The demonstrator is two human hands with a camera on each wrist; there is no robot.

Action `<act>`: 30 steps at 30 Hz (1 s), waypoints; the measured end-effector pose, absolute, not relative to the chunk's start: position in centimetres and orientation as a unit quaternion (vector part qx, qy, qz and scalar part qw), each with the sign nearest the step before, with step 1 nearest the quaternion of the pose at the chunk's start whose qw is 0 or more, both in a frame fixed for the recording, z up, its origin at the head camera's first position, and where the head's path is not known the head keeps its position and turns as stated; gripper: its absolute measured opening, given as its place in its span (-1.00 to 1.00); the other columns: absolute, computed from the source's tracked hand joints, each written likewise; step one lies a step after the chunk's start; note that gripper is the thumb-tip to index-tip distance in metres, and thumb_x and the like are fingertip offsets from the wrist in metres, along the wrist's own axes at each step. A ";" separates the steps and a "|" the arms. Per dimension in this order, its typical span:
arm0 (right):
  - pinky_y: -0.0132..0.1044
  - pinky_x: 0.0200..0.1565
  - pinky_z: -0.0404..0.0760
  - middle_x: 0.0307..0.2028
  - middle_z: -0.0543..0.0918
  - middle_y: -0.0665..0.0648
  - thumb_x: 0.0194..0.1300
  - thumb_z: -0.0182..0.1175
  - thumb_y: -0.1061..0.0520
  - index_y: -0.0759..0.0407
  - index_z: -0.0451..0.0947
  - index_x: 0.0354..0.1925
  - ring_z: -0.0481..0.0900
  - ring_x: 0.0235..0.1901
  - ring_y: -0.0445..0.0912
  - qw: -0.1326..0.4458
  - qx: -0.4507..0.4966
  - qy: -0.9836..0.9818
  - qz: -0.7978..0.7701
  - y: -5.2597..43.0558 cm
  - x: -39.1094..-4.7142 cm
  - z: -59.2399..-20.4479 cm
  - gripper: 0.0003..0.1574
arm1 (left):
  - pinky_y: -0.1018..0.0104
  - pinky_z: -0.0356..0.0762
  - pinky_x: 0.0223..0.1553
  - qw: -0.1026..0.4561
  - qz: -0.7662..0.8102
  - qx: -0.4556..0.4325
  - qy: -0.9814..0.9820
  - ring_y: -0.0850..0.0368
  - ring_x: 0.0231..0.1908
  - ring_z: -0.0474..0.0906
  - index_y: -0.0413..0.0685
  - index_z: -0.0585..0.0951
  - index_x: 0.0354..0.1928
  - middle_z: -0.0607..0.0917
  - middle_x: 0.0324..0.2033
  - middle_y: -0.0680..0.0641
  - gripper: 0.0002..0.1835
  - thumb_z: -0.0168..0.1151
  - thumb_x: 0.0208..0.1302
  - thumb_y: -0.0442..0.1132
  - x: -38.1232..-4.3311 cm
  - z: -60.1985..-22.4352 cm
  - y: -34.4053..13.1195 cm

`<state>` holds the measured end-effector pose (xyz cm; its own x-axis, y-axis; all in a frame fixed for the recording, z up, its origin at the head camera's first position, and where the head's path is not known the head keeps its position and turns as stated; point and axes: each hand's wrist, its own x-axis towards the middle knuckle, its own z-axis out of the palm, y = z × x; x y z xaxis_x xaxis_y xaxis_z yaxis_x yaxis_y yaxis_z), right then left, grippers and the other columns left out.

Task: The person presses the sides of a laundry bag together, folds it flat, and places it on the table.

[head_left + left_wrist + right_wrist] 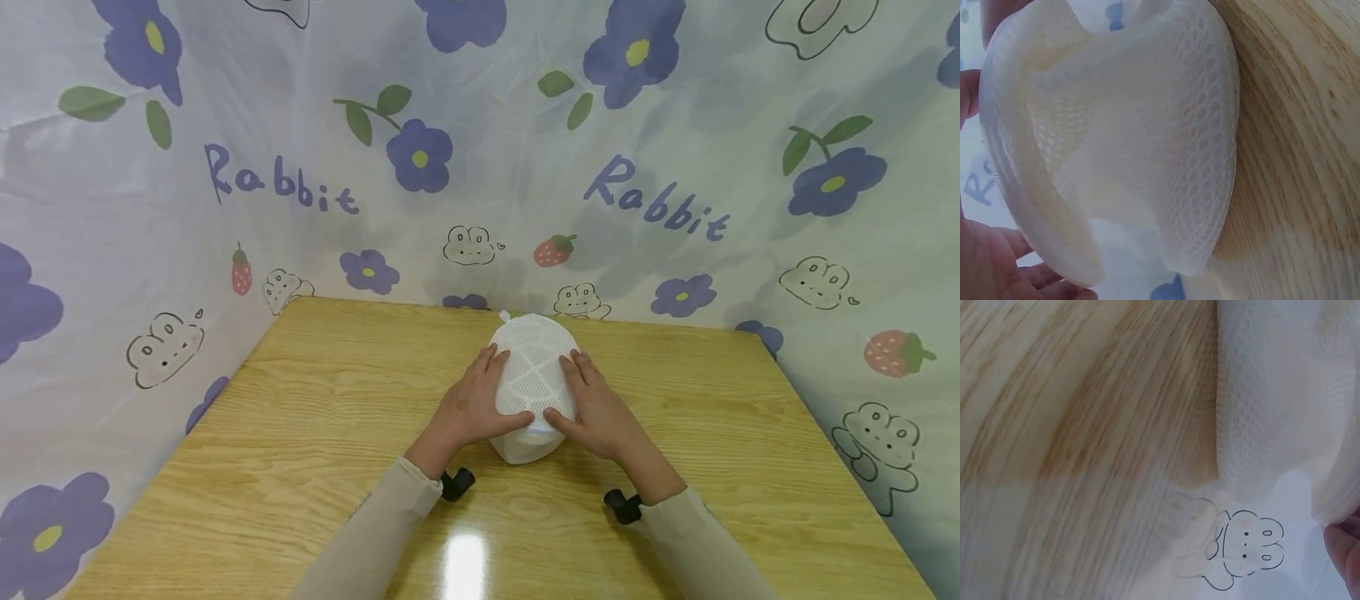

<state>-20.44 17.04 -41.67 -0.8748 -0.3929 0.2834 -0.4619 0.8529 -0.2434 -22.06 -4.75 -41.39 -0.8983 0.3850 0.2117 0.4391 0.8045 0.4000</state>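
A white mesh laundry bag [534, 358] with crossed bands on its round top stands on the table, a small tab at its far left edge. From the left, my left hand [472, 406] grips the rim, thumb along the near side. My right hand [597, 414] holds the opposite side in the same way, the two thumb tips close together. In the left wrist view the bag's mesh wall [1194, 137] sags inward, and fingers [1041, 275] curl on the rim. The right wrist view shows the bag's side [1244, 406] and a fingertip [1342, 544] at its edge; most of that hand is out of frame.
The wooden table [337, 400] reaches back to a hanging cloth [495, 192] printed with flowers and rabbits, which also encloses the left and right sides. Small black devices [457, 483] sit under both wrists, just above the table.
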 end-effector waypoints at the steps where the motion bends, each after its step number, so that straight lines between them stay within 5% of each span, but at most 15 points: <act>1: 0.00 0.17 0.21 0.31 -0.01 0.28 0.10 -0.11 -0.43 0.21 -0.08 0.32 -0.09 0.32 0.10 0.110 0.222 -0.957 0.152 17.0 -20.4 -41.7 0.07 | 0.05 0.31 0.09 0.060 -0.222 -0.217 -0.949 0.00 0.31 -0.06 -0.02 0.06 0.31 0.03 0.31 -0.12 0.07 0.09 -0.21 0.42 -22.0 -41.4 -4.7; 23: 0.03 0.11 0.30 0.28 0.08 0.30 0.06 -0.10 -0.47 0.23 0.00 0.30 0.04 0.28 0.13 0.061 0.232 -0.961 0.141 16.3 -20.4 -42.5 0.10 | 0.08 0.33 0.07 -0.013 -0.158 -0.193 -0.968 -0.01 0.27 0.08 -0.05 0.08 0.31 0.11 0.30 -0.13 0.10 -0.01 -0.23 0.51 -21.7 -41.7 -5.4; 30: 0.03 0.11 0.29 0.30 0.04 0.28 -0.01 -0.07 -0.51 0.18 -0.05 0.32 0.03 0.28 0.12 0.019 0.217 -0.966 0.139 16.0 -20.4 -42.8 0.16 | 0.09 0.24 0.15 -0.045 -0.150 -0.185 -0.970 -0.01 0.31 -0.03 -0.06 0.02 0.33 0.02 0.32 -0.14 0.14 0.02 -0.23 0.50 -21.5 -41.7 -5.6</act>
<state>-20.38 15.97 -42.80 -0.9055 -0.4132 0.0961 -0.4236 0.8678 -0.2600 -21.51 -5.57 -41.74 -0.9273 0.3730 -0.0312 0.3462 0.8865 0.3069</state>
